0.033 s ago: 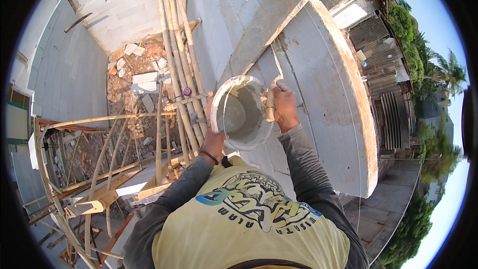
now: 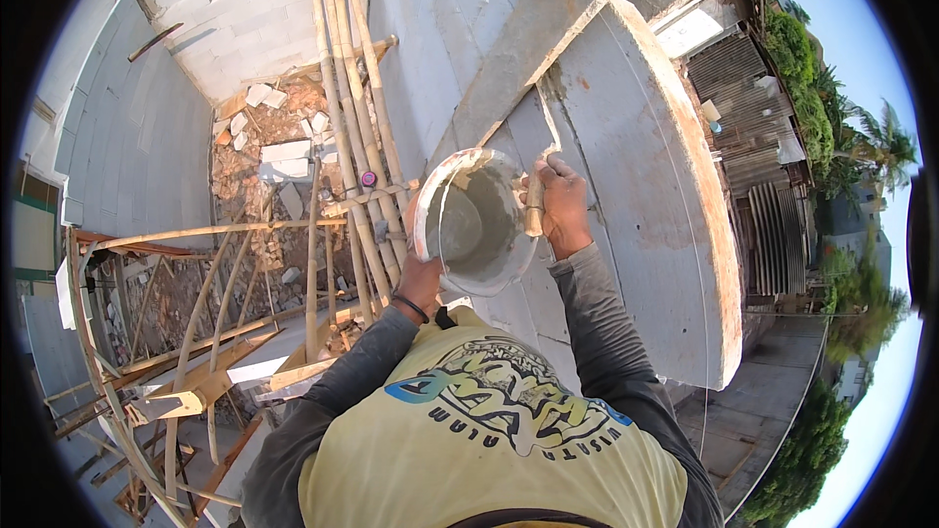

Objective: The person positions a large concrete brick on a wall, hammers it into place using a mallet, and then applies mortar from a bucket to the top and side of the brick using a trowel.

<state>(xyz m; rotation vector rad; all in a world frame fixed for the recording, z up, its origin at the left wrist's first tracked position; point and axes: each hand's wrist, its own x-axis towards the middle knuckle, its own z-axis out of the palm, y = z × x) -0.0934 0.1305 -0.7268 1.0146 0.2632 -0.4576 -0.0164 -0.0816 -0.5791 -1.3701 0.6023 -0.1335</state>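
A white bucket hangs before my chest, smeared inside and partly filled with wet grey mortar. The fingers of my left hand close on its near left rim. On the other side of the bucket, my right hand grips a trowel by its wooden handle. The trowel's thin, pale blade points away from me and shows almost edge-on, beside a grey block wall. Whether the blade touches the wall, I cannot tell.
Bamboo poles lashed as scaffolding run along my left. Far below lie rubble and broken white blocks. A sloping grey concrete beam crosses the wall ahead. Rusty corrugated roofing and trees are beyond the wall on the right.
My right hand and the trowel have shifted very slightly to the right. The bucket and my left hand stay in place.
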